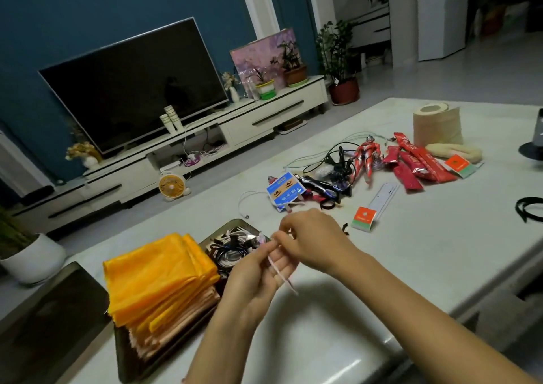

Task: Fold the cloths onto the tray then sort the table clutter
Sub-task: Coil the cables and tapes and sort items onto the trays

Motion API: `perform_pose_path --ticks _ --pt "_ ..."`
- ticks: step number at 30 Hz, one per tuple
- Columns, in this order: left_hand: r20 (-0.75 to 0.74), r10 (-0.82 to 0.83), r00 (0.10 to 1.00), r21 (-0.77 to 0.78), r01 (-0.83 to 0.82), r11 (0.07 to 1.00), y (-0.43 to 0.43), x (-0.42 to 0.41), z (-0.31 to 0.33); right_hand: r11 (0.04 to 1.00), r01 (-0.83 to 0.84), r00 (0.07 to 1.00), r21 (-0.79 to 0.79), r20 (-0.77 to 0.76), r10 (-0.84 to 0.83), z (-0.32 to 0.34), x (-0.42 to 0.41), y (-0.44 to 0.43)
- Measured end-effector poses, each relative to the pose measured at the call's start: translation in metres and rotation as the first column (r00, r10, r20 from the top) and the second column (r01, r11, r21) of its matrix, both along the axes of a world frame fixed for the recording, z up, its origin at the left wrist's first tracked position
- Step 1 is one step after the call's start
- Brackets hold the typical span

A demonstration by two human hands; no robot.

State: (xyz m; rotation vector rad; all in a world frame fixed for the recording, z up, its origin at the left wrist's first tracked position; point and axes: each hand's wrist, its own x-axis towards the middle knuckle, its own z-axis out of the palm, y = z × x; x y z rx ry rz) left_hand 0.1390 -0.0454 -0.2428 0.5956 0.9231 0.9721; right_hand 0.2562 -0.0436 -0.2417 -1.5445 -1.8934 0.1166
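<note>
A stack of folded orange cloths [160, 278] over pinkish ones lies on a dark tray [125, 357] at the table's near left. Coiled cables and hair bands [235, 244] fill the tray's far end. Above the table, just right of the tray, my left hand [258, 278] and my right hand [311, 241] both pinch a thin pale cord [283, 278], whose loose end hangs below my left palm. Farther back lies the clutter: a blue and white packet [283, 191], a red toy figure [364, 156], black cables [332, 160] and red sachets [417, 163].
A paper roll [435, 125], a pale fuzzy item [454, 151], orange cards [364, 217], a ruler [383, 197] and a black hair band [529, 207] lie on the white table [426, 251]. A white plant pot [32, 258] and a dark board [53, 319] are at left.
</note>
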Motion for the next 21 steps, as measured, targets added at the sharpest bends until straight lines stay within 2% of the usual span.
perform_pose_path --ticks 3,5,8,10,11,13,15,17,20,21 --pt "0.222 0.059 0.973 -0.054 -0.048 0.997 0.020 0.005 0.006 0.998 -0.043 0.997 0.043 0.069 0.040 0.002 -0.012 -0.005" --pt "0.283 0.049 0.958 -0.075 -0.029 0.997 0.038 0.004 0.008 0.998 -0.031 0.999 0.052 -0.026 0.032 0.001 -0.017 -0.002" --pt "0.338 0.076 0.938 -0.014 -0.076 0.997 0.058 0.002 0.019 0.999 -0.048 0.976 0.004 -0.213 0.048 -0.004 -0.023 0.004" --pt "0.404 0.092 0.910 0.036 -0.117 0.993 0.073 -0.009 0.026 0.996 -0.084 0.970 -0.033 -0.233 0.074 -0.009 -0.023 0.010" --pt "0.464 0.066 0.883 0.056 -0.103 0.993 0.082 -0.019 0.027 0.990 -0.114 0.974 -0.080 -0.207 0.096 -0.011 -0.022 0.014" --pt "0.578 -0.126 0.806 0.142 0.053 0.988 0.094 -0.040 0.031 0.953 -0.199 0.966 -0.229 -0.211 0.151 -0.013 -0.013 0.021" --pt "0.576 -0.225 0.786 0.177 0.148 0.973 0.097 -0.051 0.036 0.893 -0.265 0.944 -0.365 -0.286 0.163 -0.016 0.000 0.028" --pt "0.515 -0.338 0.788 0.165 0.295 0.941 0.095 -0.054 0.040 0.863 -0.254 0.942 -0.437 -0.313 0.119 -0.019 0.011 0.037" --pt "0.253 -0.497 0.830 0.216 0.452 0.865 0.090 -0.052 0.047 0.889 -0.160 0.944 -0.430 -0.331 0.010 -0.022 0.024 0.055" --pt "0.202 -0.541 0.817 0.218 0.501 0.838 0.087 -0.050 0.049 0.907 -0.128 0.943 -0.402 -0.333 -0.014 -0.023 0.028 0.060"
